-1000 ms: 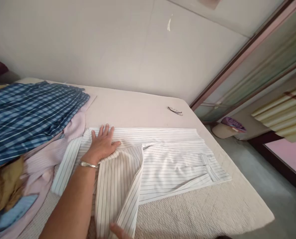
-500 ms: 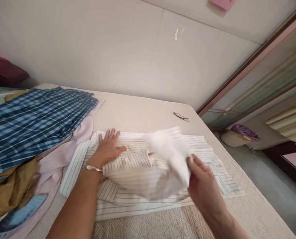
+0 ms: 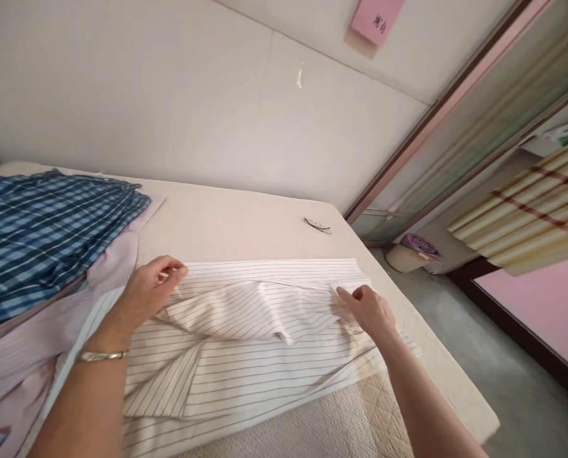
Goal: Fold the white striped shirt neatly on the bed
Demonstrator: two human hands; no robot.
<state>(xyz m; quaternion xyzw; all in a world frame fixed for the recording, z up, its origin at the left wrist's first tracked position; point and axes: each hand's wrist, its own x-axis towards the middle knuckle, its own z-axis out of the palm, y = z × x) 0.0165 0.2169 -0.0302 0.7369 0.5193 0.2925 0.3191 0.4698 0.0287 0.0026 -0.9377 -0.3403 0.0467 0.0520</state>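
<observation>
A white shirt with thin dark stripes (image 3: 264, 369) lies spread across the bed, with a sleeve (image 3: 226, 312) laid lengthwise over its body. At the shirt's far left corner is my left hand (image 3: 152, 289), its thumb and fingers pinched together at the cloth; a silver bangle circles that wrist. My right hand (image 3: 367, 308) pinches the sleeve's right end, close above the body of the shirt. The fabric between the two hands is rumpled, with a small fold standing up near its middle.
On the left, a blue plaid shirt (image 3: 49, 222) lies over pale pink clothing (image 3: 107, 267). Eyeglasses (image 3: 318, 226) rest on the bed (image 3: 226, 216) near the wall. Beyond the bed's right edge are the floor and a bin (image 3: 402, 257) with purple material on top.
My right hand has brought the lifted, blurred sleeve down onto the shirt. My left hand has gone from lying flat to a pinch at the far left corner. The view has swung right.
</observation>
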